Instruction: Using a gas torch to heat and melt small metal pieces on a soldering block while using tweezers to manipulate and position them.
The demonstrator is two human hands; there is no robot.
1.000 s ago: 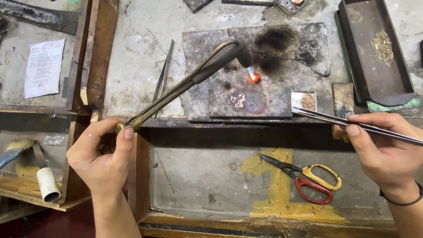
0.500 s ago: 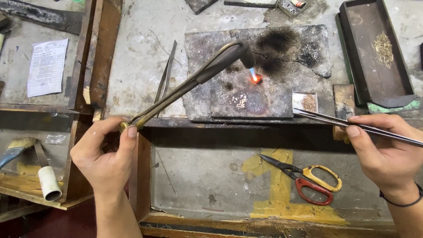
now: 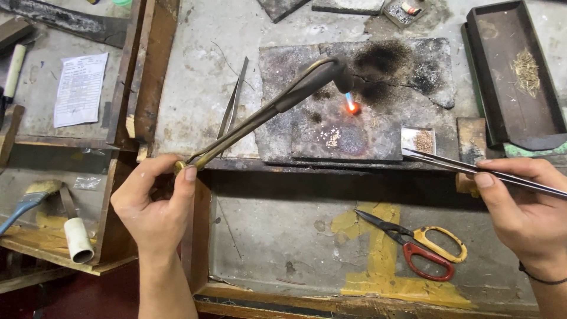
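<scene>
Fingers of the left hand pinch the raised torch; right hand, palm down, grips tweezers.

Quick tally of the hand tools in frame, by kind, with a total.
Torch, held in the left hand, flame lit: 1
Tweezers: 2, one long pair in the right hand, one pair lying on the bench
Scissors, red and yellow handles: 1
Paintbrush, blue handle: 1
Total: 5

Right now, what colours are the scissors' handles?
The scissors have one yellow and one red handle; head view.
</scene>
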